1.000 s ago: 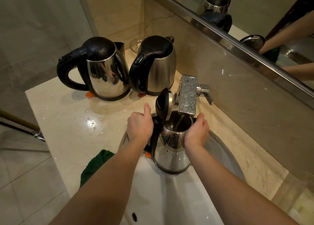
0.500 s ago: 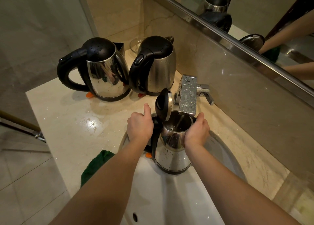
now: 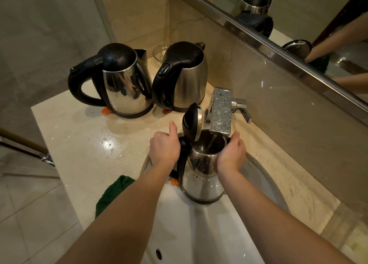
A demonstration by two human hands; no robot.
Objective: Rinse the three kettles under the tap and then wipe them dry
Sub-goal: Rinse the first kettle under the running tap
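Steel kettle — lid up (under tap) — gripped by both hands.

single head cam, looks forward and steeply down at sink and tap, close range, wide-angle

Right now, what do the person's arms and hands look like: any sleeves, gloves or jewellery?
Both forearms are bare up to the frame edge, with no sleeves in view. The left hand and the right hand wear no gloves; no rings, watch or bracelet show on the visible sides. No markings can be made out.
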